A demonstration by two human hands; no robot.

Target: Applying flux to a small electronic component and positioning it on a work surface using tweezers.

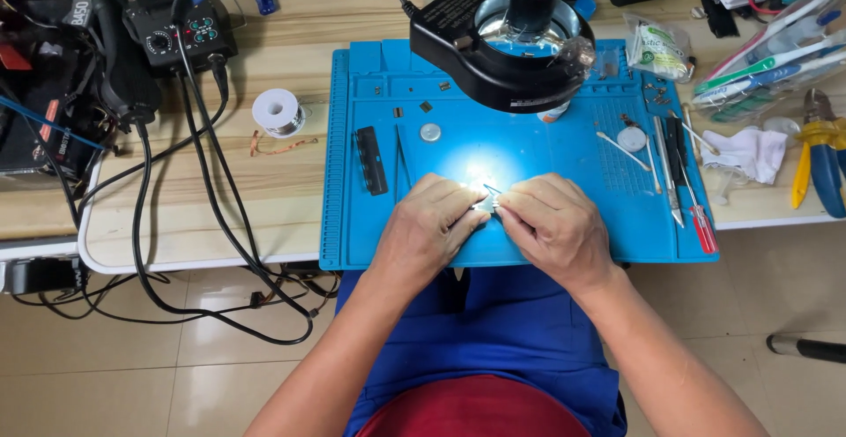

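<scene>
Bench [291,14]: pale wood top, seen from above; blue mat laid on it, w/ tools to both sides.
Blue mat [546,243]: silicone work mat at bench front edge, lit at centre; taken as landmark below.
Ring lamp [507,45]: black magnifier lamp hung over mat's far edge, light thrown onto mat centre.
Solder station [176,27]: black box w/ knob, set well left of mat, far side; dark cables trailed from it off bench front.
Left hand [429,225]: curled over mat's near centre, fingers pinched shut on small metal part.
Right hand [555,224]: curled just beside left hand, fingertips closed on same part from other side.
Small metal part [487,201]: silvery, held betw. both hands' fingertips just above mat's bright patch; too small & glare-washed for shape to be told.
Pliers [824,151]: yellow/blue handles, laid right of mat, off it.
Solder spool [278,113]: white reel, set just left of mat.
Screwdriver [696,212]: red handle, laid along mat's right edge.
</scene>
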